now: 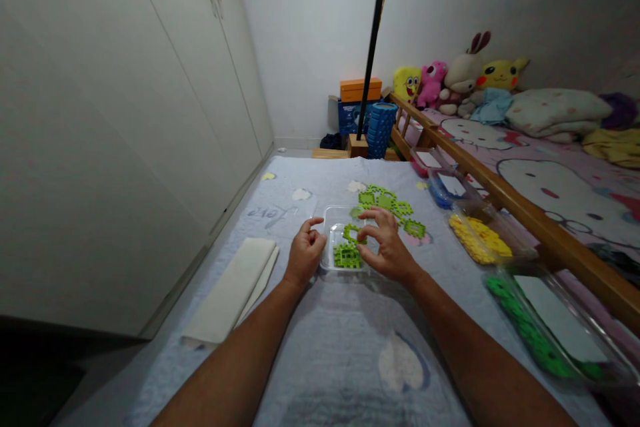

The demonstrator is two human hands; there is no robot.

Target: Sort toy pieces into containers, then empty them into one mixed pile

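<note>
A small clear plastic box (334, 221) sits on a light blue blanket (345, 340) in front of me. Inside it stand light green square puzzle pieces (347, 256). My left hand (305, 252) rests at the box's left rim, fingers curled in a loose pinch with nothing visible in them. My right hand (384, 244) hovers over the box, fingertips pinched on one light green piece (352, 234). Beyond the box lies a loose group of light green pieces (389, 204) flat on the blanket.
To the right stand clear boxes of yellow pieces (479, 238), dark green pieces (530, 333) and others further back. A folded white cloth (235, 288) lies at left. White wardrobe doors line the left side, a wooden bed rail (520, 210) the right. A black pole (373, 47) rises behind.
</note>
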